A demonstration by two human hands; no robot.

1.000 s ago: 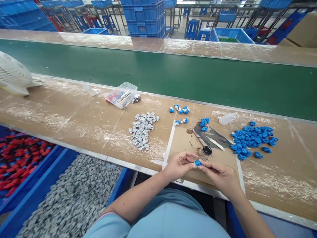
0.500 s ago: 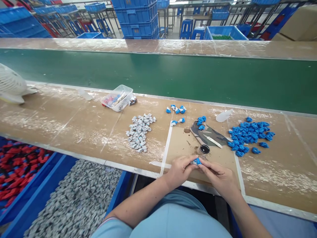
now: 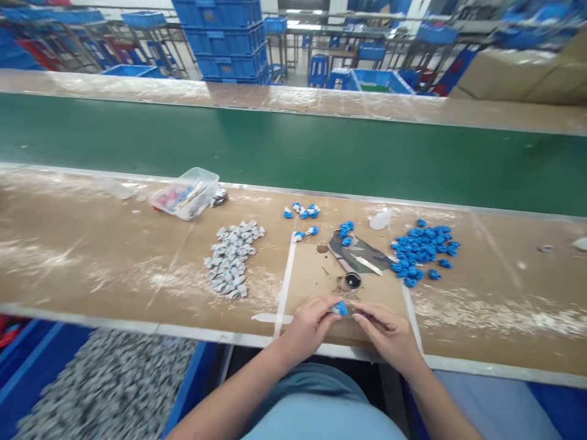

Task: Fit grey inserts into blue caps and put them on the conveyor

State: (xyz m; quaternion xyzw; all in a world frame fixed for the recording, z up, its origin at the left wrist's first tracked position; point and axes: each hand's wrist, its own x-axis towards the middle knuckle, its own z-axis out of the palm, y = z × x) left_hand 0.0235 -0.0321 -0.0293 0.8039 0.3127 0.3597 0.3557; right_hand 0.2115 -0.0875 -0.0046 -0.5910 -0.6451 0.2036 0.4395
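Note:
My left hand pinches a small blue plastic part at its fingertips, low over the cardboard mat. My right hand sits just right of it, fingertips close to the blue part; whether they touch it I cannot tell. A pile of blue parts lies to the right of the mat. Grey parts are heaped to the left. A small black round lid and a camouflage cloth with a white stick lie just beyond my hands.
A clear plastic box with small items stands at the back left. Several blue-and-white pieces lie behind the mat. A green conveyor belt runs behind the bench. A bin of grey parts sits below on the left.
The view has swung to the right, so everything sits further left and the white fan has left the frame. My right hand has drawn slightly away from the blue part.

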